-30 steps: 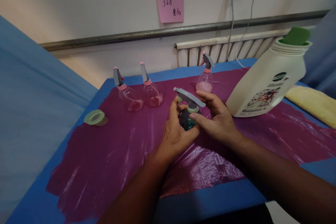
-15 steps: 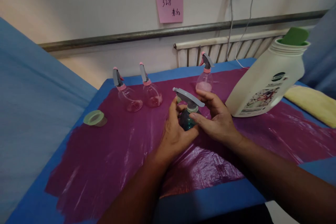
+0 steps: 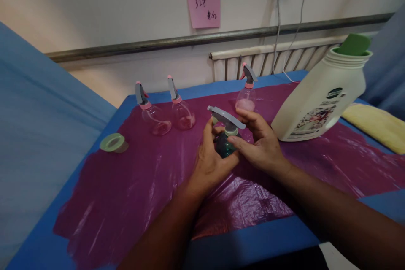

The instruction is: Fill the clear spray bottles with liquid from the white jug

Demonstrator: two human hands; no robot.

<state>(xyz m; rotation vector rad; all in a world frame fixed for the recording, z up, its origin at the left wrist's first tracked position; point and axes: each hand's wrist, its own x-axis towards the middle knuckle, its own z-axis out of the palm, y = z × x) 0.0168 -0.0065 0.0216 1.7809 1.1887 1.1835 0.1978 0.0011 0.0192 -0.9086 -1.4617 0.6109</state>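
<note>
We have the green sprayer (image 3: pixel 224 148) between our two hands, above the purple sheet (image 3: pixel 126 202), about halfway from the near edge of the bench (image 3: pixel 221 248) to its far edge. Our left hand (image 3: pixel 208 159) is closed around the left side of the bottle; its index finger rises beside the front of the grey head (image 3: pixel 227 117), and its thumb crosses low on our side. Our right hand (image 3: pixel 263 145) grasps from the other side: the thumb lies just under the pale collar (image 3: pixel 231 132), and the index finger reaches past the back end of the head. The nozzle points to the left edge of the bench and slightly to the far edge. The long axis of the bottle is nearly upright. Its bottom is hidden by our fingers, so we cannot tell whether it touches the sheet.

The first pink sprayer (image 3: pixel 155 120) and the second pink sprayer (image 3: pixel 184 116) stand near the far left corner; the third pink sprayer (image 3: pixel 246 100) is by the far edge. The cup (image 3: pixel 114 143) is near the left edge. The jug (image 3: pixel 325 93) stands right of our hands, beside the yellow cloth (image 3: pixel 376 124).
</note>
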